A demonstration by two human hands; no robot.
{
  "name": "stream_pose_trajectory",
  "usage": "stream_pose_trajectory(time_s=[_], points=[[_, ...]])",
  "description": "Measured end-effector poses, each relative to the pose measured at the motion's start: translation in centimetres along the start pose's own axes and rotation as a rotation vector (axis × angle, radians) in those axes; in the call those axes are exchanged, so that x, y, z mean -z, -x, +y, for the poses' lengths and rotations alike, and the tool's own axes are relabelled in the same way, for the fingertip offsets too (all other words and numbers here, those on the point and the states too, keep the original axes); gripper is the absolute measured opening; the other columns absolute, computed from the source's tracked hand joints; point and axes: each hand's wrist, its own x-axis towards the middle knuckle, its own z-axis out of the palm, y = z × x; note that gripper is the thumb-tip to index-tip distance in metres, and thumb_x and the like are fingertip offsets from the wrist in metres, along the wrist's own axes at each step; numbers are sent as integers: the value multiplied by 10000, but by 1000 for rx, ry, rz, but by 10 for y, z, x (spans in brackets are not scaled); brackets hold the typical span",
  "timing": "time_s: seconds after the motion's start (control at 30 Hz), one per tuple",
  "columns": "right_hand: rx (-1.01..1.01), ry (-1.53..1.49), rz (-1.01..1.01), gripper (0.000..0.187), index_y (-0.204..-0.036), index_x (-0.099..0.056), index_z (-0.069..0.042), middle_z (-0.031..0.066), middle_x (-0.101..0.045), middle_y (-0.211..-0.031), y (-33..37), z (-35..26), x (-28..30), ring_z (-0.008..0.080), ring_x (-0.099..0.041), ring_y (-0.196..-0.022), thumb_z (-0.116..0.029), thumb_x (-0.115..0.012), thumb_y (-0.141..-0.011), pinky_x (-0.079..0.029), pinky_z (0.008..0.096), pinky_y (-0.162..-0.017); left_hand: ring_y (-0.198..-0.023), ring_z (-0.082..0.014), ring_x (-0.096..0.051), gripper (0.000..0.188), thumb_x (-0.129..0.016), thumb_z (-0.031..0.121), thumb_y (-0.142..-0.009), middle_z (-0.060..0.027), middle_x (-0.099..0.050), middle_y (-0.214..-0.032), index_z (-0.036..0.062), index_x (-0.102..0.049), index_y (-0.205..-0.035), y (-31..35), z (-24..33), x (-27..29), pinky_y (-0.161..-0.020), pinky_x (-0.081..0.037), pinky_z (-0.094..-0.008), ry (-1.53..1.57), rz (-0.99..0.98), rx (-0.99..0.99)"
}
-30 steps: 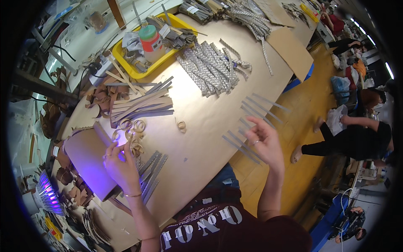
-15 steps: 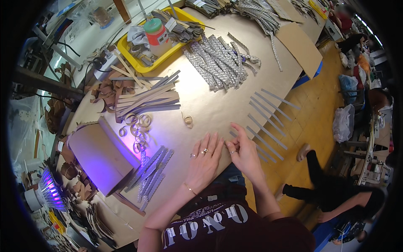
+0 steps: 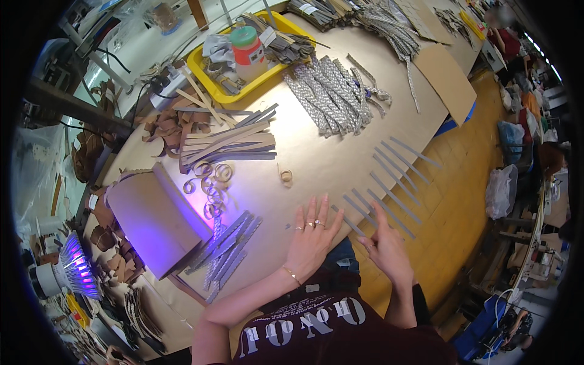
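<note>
My left hand [image 3: 311, 237] lies palm down on the paper-covered table [image 3: 340, 164], fingers spread, rings and a bracelet on it. A small grey tip shows beside it; what lies under the palm is hidden. My right hand [image 3: 388, 249] is at the table's edge, index finger stretched out by the grey strips and the other fingers curled. Several narrow grey strips [image 3: 394, 190] lie in a row across that edge, their ends sticking out over the floor. One grey strip [image 3: 348, 221] lies between my two hands.
Left of my hands are grey and braided strips [image 3: 228, 255], curled tan offcuts [image 3: 213, 198] and a brown curved box-like piece [image 3: 152, 219] by a purple-lit lamp [image 3: 76, 267]. Beyond lie a tan strip stack [image 3: 228, 143], silver braids [image 3: 331, 97] and a yellow tray [image 3: 243, 91] with a green-lidded jar [image 3: 246, 52].
My right hand has moved away from the left hand, rightward, and its index finger has stretched out. My left hand's fingers have spread. The person walking at the right is mostly out of view.
</note>
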Motion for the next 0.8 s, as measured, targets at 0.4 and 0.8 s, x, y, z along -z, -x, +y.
stream_pose_trajectory(time_s=[0.4, 0.8], points=[[579, 166, 225, 504, -1253, -602, -91, 133, -655, -942, -60, -110, 42, 312, -639, -900, -335, -742, -835, -502, 396, -765, -1419, -449, -285, 542, -586, 113, -909, -275, -260, -1543, 142, -460, -1435, 27, -29, 28, -1163, -260, -516, 677, 271, 72], [666, 359, 282, 147, -878, -680, -25, 185, -664, -891, -210, -270, -102, 352, -692, -824, -168, -650, -875, -549, 455, -685, -1074, -315, -642, 241, -689, 58, -851, -138, -654, -1208, 68, -697, -1092, 99, -78, 89, -941, -480, -409, 610, 718, 548]])
